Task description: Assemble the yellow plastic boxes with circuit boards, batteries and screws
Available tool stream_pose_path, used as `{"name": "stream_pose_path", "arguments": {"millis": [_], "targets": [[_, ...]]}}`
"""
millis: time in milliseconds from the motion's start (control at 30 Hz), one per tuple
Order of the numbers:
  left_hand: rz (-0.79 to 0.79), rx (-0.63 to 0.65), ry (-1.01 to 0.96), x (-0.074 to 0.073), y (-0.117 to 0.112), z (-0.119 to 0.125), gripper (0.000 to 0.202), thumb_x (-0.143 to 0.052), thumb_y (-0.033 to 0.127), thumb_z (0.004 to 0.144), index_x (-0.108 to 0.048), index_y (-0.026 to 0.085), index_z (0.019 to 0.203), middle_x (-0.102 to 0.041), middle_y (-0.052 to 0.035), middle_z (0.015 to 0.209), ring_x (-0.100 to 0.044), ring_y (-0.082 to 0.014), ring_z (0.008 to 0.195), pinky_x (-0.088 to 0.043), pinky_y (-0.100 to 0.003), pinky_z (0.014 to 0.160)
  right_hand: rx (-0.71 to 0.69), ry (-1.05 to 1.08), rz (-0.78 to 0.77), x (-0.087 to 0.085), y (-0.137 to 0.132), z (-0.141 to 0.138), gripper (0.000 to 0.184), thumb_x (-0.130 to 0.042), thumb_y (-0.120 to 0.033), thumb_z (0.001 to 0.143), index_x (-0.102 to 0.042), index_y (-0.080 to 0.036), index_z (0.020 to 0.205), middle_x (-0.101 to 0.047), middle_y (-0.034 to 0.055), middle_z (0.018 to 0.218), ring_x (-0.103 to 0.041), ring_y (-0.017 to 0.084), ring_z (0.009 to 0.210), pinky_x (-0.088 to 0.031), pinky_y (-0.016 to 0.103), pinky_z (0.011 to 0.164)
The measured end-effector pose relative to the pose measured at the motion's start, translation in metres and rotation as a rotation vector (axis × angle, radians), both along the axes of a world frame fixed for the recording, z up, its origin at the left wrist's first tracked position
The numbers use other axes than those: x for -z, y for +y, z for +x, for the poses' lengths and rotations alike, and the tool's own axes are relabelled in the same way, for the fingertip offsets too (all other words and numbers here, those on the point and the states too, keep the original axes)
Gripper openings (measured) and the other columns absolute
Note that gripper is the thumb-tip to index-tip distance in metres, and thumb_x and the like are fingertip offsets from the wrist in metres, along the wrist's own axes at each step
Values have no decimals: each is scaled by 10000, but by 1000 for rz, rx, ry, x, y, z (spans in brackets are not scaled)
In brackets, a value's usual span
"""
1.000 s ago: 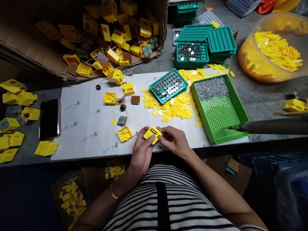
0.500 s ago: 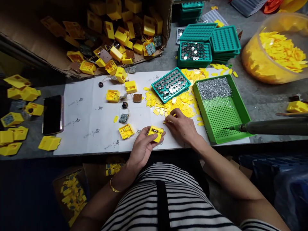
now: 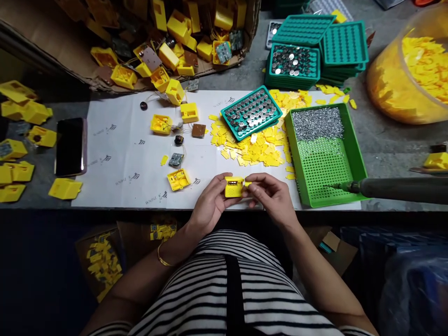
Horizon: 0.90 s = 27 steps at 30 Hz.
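My left hand [image 3: 210, 203] is closed on a small yellow plastic case [image 3: 234, 188], whose open slot shows silvery button cells inside. Pinched in the fingers of my right hand [image 3: 275, 196] is a small yellow cover piece [image 3: 248, 184], held close to the case's right side. Beyond my hands lies a heap of loose yellow covers [image 3: 259, 151]. On that heap rests a teal tray [image 3: 229, 114] filled with rows of button cells. To the left, an opened yellow housing [image 3: 178, 179] is wired to a circuit board [image 3: 175, 159].
A green perforated basket [image 3: 360, 175] holds small metal screws, with a power screwdriver [image 3: 402, 188] reaching over it. Stacked teal trays [image 3: 294, 65] and a tub of yellow pieces [image 3: 392, 88] stand behind. A cardboard box [image 3: 70, 65] of yellow housings and a phone [image 3: 71, 147] are at left.
My right hand has come from the edge of the yellow heap to the case, bringing a small yellow cover piece. The left hand has turned the case more level and shifted slightly right.
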<state>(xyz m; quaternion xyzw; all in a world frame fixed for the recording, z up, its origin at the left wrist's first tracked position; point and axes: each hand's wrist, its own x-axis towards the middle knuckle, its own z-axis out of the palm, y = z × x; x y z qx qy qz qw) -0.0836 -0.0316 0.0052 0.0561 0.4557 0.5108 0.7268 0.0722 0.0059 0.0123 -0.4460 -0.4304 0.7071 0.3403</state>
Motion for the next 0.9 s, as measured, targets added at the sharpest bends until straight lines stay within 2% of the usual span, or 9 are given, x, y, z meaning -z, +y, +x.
{"name": "stream_pose_path", "arguments": {"millis": [133,200,267,367,533,733,833,900], "targets": [[0,-26,8,1,-1,8,217,-586,292,892,-581,178,1077,-686,-70,1055,-661,-211,1032,-471,-478,1005,117,47,17,1,5,5,382,-799,-356,720,-588,-235,1015,-623,-45,735,-618,96,585,-558,216,541],[-8,-25,27,1,-1,12,235,-581,283,896,-588,172,1103,-678,-81,1101,-653,-219,1058,-470,-484,1011,131,25,32,1,7,8,338,-803,-351,714,-609,-214,954,-633,-43,707,-605,90,558,-561,230,567],[-8,-16,40,2,-1,16,254,-576,279,899,-594,167,1126,-669,-88,1133,-647,-221,1074,-471,-477,1016,88,-48,76,0,7,10,237,-777,-344,742,-664,-180,870,-655,-16,692,-604,93,567,-552,231,585],[4,2,54,1,-2,19,268,-573,273,897,-600,167,1141,-667,-87,1142,-639,-221,1091,-470,-465,1024,-2,-187,162,0,6,12,163,-722,-316,784,-718,-172,861,-685,6,719,-611,104,591,-536,241,600],[45,56,108,2,-2,20,303,-597,294,878,-595,182,1160,-644,-79,1174,-627,-231,1107,-489,-464,1006,-83,-414,305,0,6,12,135,-644,-264,836,-728,-170,884,-699,14,711,-619,123,610,-502,244,593],[81,136,221,8,-4,19,335,-638,379,849,-599,186,1120,-643,-72,1159,-638,-226,1071,-540,-423,938,-203,-588,521,-12,11,14,114,-620,-187,864,-731,-176,888,-722,29,825,-640,128,708,-473,243,647],[69,173,236,11,-4,19,344,-676,394,819,-602,177,1076,-667,-69,1110,-663,-216,1015,-565,-401,890,-210,-658,655,-11,11,8,123,-616,-204,886,-733,-185,918,-696,39,810,-635,141,725,-464,261,647],[70,171,202,13,-4,20,331,-682,382,817,-604,166,1055,-682,-70,1075,-677,-212,983,-580,-379,857,-154,-626,718,-7,5,5,121,-616,-207,892,-716,-181,954,-678,42,802,-628,139,714,-473,265,632]]}}
